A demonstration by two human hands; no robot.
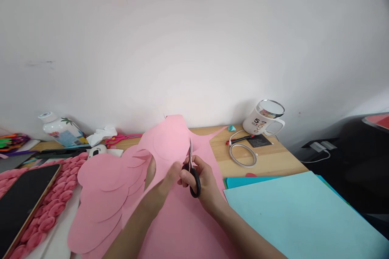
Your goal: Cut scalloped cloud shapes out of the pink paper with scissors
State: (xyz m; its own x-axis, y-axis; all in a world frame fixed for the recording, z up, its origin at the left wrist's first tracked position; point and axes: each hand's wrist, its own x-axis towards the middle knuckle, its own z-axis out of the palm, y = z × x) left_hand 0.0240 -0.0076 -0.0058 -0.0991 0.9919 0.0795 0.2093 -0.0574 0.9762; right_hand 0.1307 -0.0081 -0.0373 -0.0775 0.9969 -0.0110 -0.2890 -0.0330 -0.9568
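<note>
In my right hand [204, 180] is a pair of scissors [195, 182] with black handles, my fingers through the loops. Their metal blades point up and away from me over a large sheet of pink paper [185, 214]. My left hand [168, 181] pinches that sheet just left of the scissors, thumb on top; its other fingers are hidden by the paper. The sheet's far part [170, 139] rises toward the wall, with curved cut edges and a thin strip off to the right. Left of my left hand lie several overlapping pink cut-outs [100, 194] with rounded outlines.
Light blue paper sheets [291, 210] lie on the right. Behind them are a coiled white cable [243, 165], a black card [259, 141] and a white mug [258, 123]. On the left are a phone [24, 202], a pink knotted mat [50, 214], pink scissors [117, 139] and a white bottle [62, 129].
</note>
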